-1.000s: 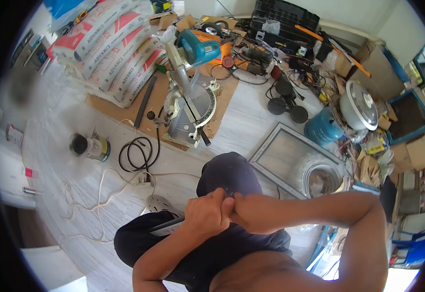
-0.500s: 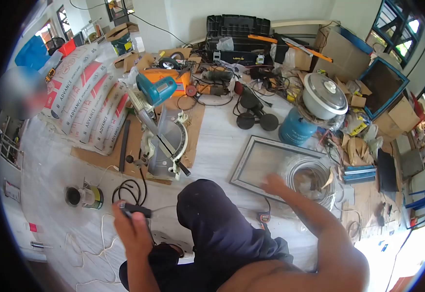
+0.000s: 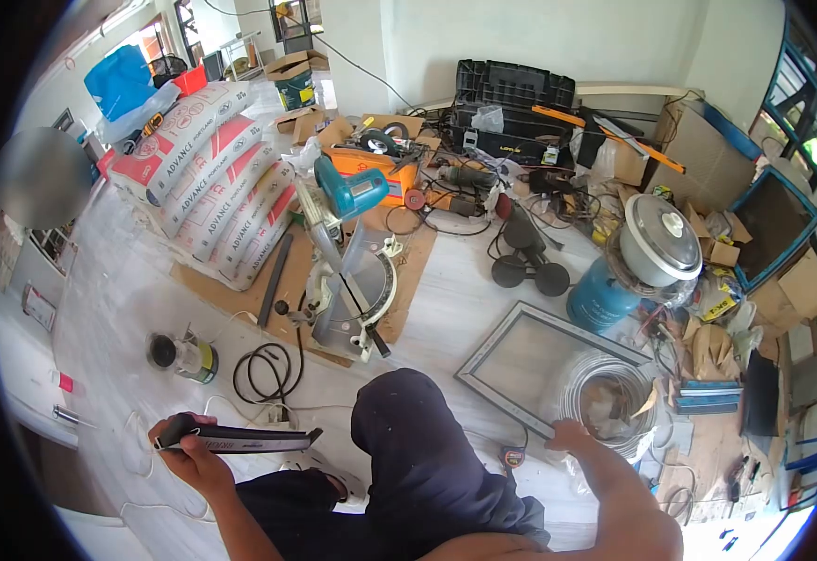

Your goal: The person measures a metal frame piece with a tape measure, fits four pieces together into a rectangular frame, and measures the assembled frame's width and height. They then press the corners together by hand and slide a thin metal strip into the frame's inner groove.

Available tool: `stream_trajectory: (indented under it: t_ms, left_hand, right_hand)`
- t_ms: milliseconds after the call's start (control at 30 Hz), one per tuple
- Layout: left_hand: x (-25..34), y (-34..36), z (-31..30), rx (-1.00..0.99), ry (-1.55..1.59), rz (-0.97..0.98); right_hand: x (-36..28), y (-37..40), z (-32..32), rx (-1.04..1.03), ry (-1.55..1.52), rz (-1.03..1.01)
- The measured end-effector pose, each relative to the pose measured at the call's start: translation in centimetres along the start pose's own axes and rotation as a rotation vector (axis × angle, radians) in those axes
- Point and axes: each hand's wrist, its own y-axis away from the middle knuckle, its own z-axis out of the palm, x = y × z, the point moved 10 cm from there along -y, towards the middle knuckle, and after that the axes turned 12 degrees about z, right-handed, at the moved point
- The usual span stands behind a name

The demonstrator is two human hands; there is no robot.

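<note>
My left hand (image 3: 193,460) is closed around a long black profile bar (image 3: 259,440), with pale lettering on its side and its far end pointing right. My right hand (image 3: 571,436) is closed on the near corner of a grey rectangular frame (image 3: 500,396), which lies on the floor beside my knee. A coil of wire or tubing (image 3: 577,397) rests over the frame's right part. A tape measure (image 3: 513,456) lies on the floor near my right hand.
A miter saw (image 3: 352,271) stands on cardboard ahead. Stacked cement bags (image 3: 212,178) are at the left, near an open can (image 3: 184,358) and a black cable (image 3: 268,374). A blue tank (image 3: 600,294) carries a lidded pot (image 3: 661,243). Power tools and boxes crowd the back.
The black bar has turned from end-on to sideways in my left hand. My right hand has moved from above the frame to its near corner. The camera view has shifted.
</note>
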Motion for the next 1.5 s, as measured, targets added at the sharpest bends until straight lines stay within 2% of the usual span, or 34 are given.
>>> stream_trajectory:
  t_ms: [33, 167, 233, 267, 333, 367, 433, 500, 633, 700, 767, 867, 933, 1000, 1067, 1133, 1233, 1367, 1500]
  left_hand:
    - [0.3, -0.1, -0.1, 0.035, -0.005, 0.016]
    - [0.7, 0.0, -0.2, 0.153, 0.067, -0.058]
    - [1.0, -0.1, -0.5, 0.163, 0.062, -0.028]
    - [1.1, -0.3, -0.8, 0.168, 0.067, -0.02]
    - [1.0, -0.1, -1.6, 0.177, 0.112, -0.034]
    - [1.1, 0.0, -2.0, 0.186, 0.116, -0.026]
    - [1.0, -0.2, -2.5, 0.203, 0.138, -0.029]
    - [1.2, -0.2, -2.7, 0.193, 0.16, -0.015]
    - [3.3, -1.0, -2.4, 0.199, 0.239, -0.028]
    - [3.7, -1.4, -1.8, 0.217, 0.376, -0.061]
    - [3.2, -1.3, -1.2, 0.186, 0.427, -0.114]
    - [6.3, -3.7, -0.2, 0.2, 0.562, -0.125]
    - [6.5, -5.0, -1.6, 0.249, 0.519, -0.092]
    - [6.8, -6.5, -2.4, 0.261, 0.534, -0.106]
    - [7.5, -7.8, -3.5, 0.315, 0.499, -0.032]
    - [8.3, -8.7, -4.8, 0.35, 0.483, 0.03]
    - [10.0, -10.1, -5.8, 0.338, 0.461, 0.036]
    - [10.6, -12.0, -6.5, 0.314, 0.343, -0.022]
    - [10.0, -12.2, -6.7, 0.272, 0.245, -0.027]
  right_hand:
    - [-1.0, -1.1, 0.4, 0.033, -0.033, -0.116]
    - [-4.6, 0.7, -3.4, 0.165, -0.136, -0.224]
    - [-7.5, 5.1, -6.3, -0.1, -0.436, -0.256]
    - [-9.0, 7.5, -8.3, -0.09, -0.44, -0.259]
    - [-11.6, 12.7, -12.4, -0.165, -0.806, -0.267]
    - [-12.9, 14.9, -14.3, -0.154, -0.806, -0.274]
    - [-16.0, 19.1, -20.0, -0.099, -1.043, -0.43]
    - [-18.7, 22.4, -24.0, -0.165, -1.208, -0.493]
    - [-25.5, 31.3, -32.3, -0.376, -1.599, -1.036]
    - [-28.9, 37.7, -35.7, -0.637, -1.557, -1.263]
    - [-32.0, 42.1, -39.5, -0.62, -1.478, -1.361]
    - [-37.2, 48.1, -44.5, -0.581, -1.461, -1.524]
    - [-39.8, 50.7, -47.1, -0.63, -1.476, -1.558]
    - [-41.2, 53.7, -47.2, -0.688, -1.579, -1.507]
    - [-43.0, 55.9, -46.2, -0.707, -1.485, -1.547]
    - [-44.8, 55.9, -44.8, -0.826, -1.537, -1.496]
    - [-47.2, 54.8, -43.0, -0.889, -1.591, -1.47]
    - [-48.3, 54.8, -41.4, -1.013, -1.719, -1.428]
    - [-48.5, 54.3, -40.3, -0.994, -1.797, -1.399]
